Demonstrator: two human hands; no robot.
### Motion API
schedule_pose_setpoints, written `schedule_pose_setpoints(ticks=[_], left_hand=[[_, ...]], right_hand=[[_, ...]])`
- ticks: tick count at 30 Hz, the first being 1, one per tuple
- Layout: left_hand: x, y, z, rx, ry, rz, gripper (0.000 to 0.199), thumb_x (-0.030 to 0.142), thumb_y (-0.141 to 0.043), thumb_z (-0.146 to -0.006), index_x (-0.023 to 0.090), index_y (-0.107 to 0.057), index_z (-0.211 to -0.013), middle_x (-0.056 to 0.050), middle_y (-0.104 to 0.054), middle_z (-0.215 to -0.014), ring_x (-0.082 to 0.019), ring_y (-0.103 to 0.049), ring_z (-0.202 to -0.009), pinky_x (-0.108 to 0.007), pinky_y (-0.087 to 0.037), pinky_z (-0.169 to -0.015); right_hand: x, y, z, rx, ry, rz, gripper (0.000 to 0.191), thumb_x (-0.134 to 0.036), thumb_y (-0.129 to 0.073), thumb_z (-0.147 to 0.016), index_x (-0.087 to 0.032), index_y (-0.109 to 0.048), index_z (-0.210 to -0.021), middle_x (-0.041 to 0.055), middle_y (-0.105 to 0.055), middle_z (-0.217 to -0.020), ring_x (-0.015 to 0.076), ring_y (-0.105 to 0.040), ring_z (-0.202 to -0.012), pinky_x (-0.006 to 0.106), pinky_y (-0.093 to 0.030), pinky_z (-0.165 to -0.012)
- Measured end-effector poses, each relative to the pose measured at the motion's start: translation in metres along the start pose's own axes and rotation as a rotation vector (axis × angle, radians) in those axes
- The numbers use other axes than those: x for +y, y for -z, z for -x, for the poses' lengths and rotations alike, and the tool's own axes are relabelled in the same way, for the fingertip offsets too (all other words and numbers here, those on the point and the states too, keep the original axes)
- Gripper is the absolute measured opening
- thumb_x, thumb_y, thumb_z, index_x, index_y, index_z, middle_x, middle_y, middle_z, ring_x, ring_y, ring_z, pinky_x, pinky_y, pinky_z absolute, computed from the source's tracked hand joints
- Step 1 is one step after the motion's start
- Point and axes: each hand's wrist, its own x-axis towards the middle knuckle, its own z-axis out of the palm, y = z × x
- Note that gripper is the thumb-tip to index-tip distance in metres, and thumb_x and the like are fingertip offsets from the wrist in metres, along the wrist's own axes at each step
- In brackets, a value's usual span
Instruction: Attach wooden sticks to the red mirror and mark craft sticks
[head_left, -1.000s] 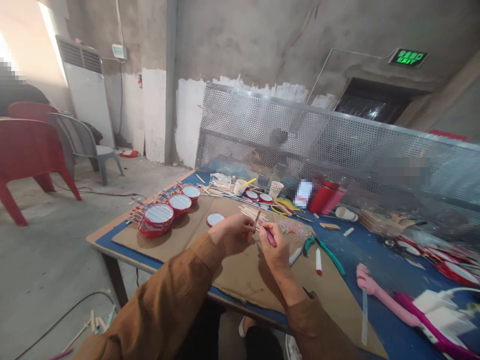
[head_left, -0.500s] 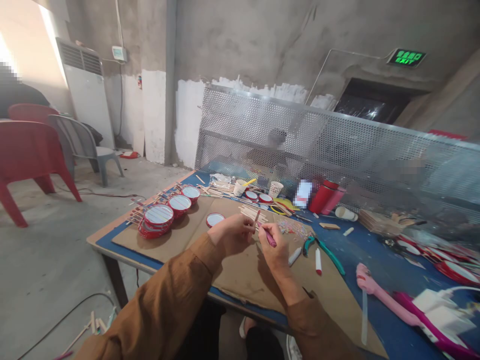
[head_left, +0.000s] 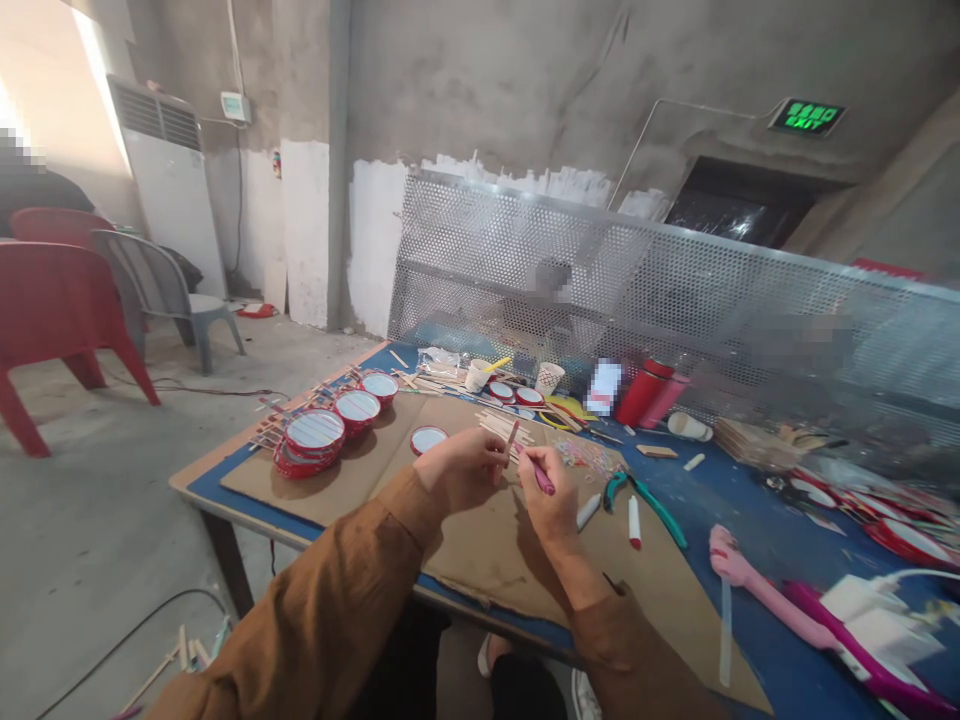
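Note:
My left hand is closed on a small reddish-brown stick, which stands nearly upright between its fingers. Close on its right, my right hand grips a pink marker, its tip beside the stick. Both hands are over the brown cardboard. Behind them lie pale wooden sticks and a scatter of small coloured bits. A round red-rimmed white piece rests left of my left hand.
Stacked red-rimmed drums stand at the left. Right of my hands are a white marker, teal-handled pliers and a pink glue gun. Cups and a red bottle stand near the perforated metal screen.
The whole view has shifted very slightly. Both hands keep their hold on the stick and the pink marker, nearly unmoved.

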Motion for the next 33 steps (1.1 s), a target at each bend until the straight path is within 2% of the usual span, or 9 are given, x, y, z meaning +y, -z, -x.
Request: schedule_pose_setpoints(ticks=[10, 19, 33], left_hand=[[-0.006, -0.003, -0.001, -0.010, 0.009, 0.130, 0.018, 0.027, -0.061, -0.078, 0.014, -0.058, -0.066, -0.001, -0.060, -0.059, -0.012, -0.054, -0.057, -0.025, -0.041, -0.058], [0.000, 0.006, -0.004, -0.064, 0.003, -0.039, 0.018, 0.027, -0.057, -0.081, 0.013, -0.061, -0.070, 0.000, -0.062, -0.058, -0.011, -0.055, -0.057, -0.021, -0.042, -0.058], [-0.006, 0.006, -0.005, -0.027, -0.042, -0.119, 0.015, 0.026, -0.058, -0.080, 0.014, -0.060, -0.070, 0.002, -0.060, -0.059, -0.010, -0.054, -0.057, -0.021, -0.041, -0.057]], right_hand=[[-0.004, 0.003, -0.002, 0.103, 0.041, 0.042, 0.014, -0.034, -0.055, -0.088, -0.022, -0.062, -0.086, 0.0018, -0.069, -0.076, 0.0155, -0.064, -0.065, 0.027, -0.051, -0.064], [-0.007, 0.002, -0.008, 0.146, 0.019, 0.067, 0.014, -0.034, -0.054, -0.085, -0.022, -0.060, -0.081, 0.0007, -0.065, -0.071, 0.0150, -0.060, -0.062, 0.027, -0.049, -0.063], [-0.007, 0.002, -0.010, 0.139, -0.013, 0.052, 0.013, -0.034, -0.053, -0.084, -0.022, -0.056, -0.079, -0.0023, -0.059, -0.065, 0.0132, -0.055, -0.058, 0.026, -0.044, -0.060]])
